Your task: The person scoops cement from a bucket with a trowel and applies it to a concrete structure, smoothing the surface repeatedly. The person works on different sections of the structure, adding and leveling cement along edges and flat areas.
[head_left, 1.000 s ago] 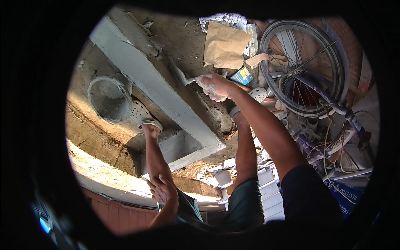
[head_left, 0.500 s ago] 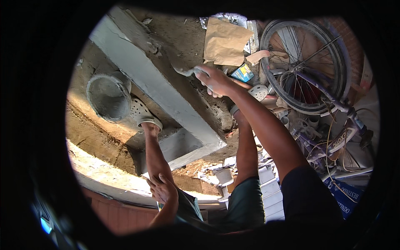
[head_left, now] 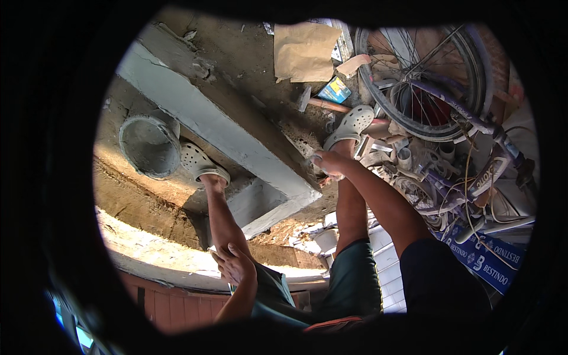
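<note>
Trowel [head_left: 316,163] gripped in right hand [head_left: 329,163], at 3 o'clock of grey concrete beam [head_left: 236,136]; top smoothed, end unfinished. Left hand [head_left: 235,264] rested open on knee.

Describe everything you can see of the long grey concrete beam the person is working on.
The concrete beam is long, pale grey and rough, with squared edges. It runs slantwise from upper left to a blunt end near the middle of the picture, lying over dirt and rubble. Bits of mortar sit on its top. The right hand reaches down to its right edge near that end. The person's feet, in pale perforated clogs, stand on either side of it, and a grey bucket sits on its left.
</note>
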Available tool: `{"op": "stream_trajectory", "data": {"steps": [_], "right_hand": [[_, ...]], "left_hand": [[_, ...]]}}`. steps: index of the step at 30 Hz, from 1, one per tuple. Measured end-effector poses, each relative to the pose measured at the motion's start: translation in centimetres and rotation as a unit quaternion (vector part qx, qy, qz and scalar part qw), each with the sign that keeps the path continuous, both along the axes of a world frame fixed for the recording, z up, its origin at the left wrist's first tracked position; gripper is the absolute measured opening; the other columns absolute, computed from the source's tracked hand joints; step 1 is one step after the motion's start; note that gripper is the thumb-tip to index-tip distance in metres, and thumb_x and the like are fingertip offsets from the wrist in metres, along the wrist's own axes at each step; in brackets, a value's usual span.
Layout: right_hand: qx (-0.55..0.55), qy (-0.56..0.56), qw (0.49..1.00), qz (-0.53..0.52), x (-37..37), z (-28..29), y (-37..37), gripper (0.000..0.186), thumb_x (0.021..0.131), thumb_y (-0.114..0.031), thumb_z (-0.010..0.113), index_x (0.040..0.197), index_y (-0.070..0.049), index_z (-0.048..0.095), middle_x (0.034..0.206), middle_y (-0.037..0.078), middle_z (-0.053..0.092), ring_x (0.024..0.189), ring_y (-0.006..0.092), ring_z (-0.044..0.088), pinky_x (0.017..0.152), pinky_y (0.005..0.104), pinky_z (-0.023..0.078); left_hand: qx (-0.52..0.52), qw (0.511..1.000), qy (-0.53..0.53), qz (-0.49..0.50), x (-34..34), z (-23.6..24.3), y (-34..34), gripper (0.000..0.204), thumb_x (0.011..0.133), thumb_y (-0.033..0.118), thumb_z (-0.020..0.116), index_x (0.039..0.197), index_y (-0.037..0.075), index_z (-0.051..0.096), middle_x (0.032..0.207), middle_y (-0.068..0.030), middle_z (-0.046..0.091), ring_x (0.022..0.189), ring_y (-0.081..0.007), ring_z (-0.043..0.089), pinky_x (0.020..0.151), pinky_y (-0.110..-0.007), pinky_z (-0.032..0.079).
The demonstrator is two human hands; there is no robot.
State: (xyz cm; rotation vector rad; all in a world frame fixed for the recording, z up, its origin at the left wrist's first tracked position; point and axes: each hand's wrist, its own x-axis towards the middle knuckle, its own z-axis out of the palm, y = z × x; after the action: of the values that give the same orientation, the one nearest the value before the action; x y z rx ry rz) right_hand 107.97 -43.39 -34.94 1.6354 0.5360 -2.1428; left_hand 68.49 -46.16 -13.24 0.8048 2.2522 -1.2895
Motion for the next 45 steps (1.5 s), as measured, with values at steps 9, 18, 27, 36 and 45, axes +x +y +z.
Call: {"op": "stream_trajectory", "data": {"steps": [9,18,27,36,45], "right_hand": [[-0.123,0.062,0.96,-0.244,0.3,5.0,2.9,0.037,0.112,-0.048,0.049,0.131,-0.017,0.056,0.079,0.007,0.062,0.049,0.0159,0.056,0.042,0.0363,0.049],[-0.017,0.069,0.967,-0.244,-6.6,8.2,20.2,0.039,0.11,-0.05,0.051,0.135,-0.019,0.053,0.081,0.005,0.06,0.053,0.0131,0.053,0.045,0.0312,0.044],[0.094,0.032,0.98,-0.175,-10.5,7.4,24.8,0.045,0.112,-0.046,0.047,0.144,-0.014,0.051,0.078,0.006,0.055,0.052,0.0146,0.053,0.044,0.034,0.043],[0.016,-0.059,0.98,-0.189,-5.3,6.7,3.6,0.053,0.11,-0.043,0.056,0.147,-0.005,0.052,0.082,0.009,0.06,0.048,0.0167,0.052,0.037,0.0358,0.042],[0.449,-0.128,0.884,0.038,-8.5,12.9,9.9,0.042,0.102,-0.031,0.068,0.136,-0.009,0.058,0.111,0.026,0.071,0.104,0.0475,0.07,0.088,0.0502,0.055]], "left_hand": [[0.01,1.0,-0.004,0.005,0.1,0.1,-0.6,0.073,0.108,0.067,0.03,0.157,0.016,0.048,0.17,-0.0097,0.038,0.147,-0.0317,0.047,0.117,-0.053,0.037],[0.052,0.998,-0.017,0.007,0.8,0.4,-1.0,0.067,0.109,0.061,0.037,0.156,0.014,0.052,0.167,-0.0094,0.043,0.147,-0.0294,0.047,0.119,-0.05,0.034],[0.059,0.998,-0.02,0.032,0.0,0.9,-0.6,0.066,0.109,0.06,0.038,0.156,0.015,0.052,0.168,-0.0099,0.042,0.149,-0.0291,0.044,0.121,-0.05,0.032],[0.071,0.994,-0.039,0.08,-1.4,2.1,2.1,0.069,0.109,0.064,0.034,0.157,0.016,0.049,0.169,-0.0125,0.039,0.15,-0.0331,0.043,0.121,-0.051,0.032],[0.114,0.989,-0.04,0.09,-3.5,2.7,3.4,0.069,0.109,0.065,0.034,0.149,0.013,0.054,0.164,-0.0155,0.046,0.144,-0.0346,0.05,0.119,-0.051,0.034]]}}
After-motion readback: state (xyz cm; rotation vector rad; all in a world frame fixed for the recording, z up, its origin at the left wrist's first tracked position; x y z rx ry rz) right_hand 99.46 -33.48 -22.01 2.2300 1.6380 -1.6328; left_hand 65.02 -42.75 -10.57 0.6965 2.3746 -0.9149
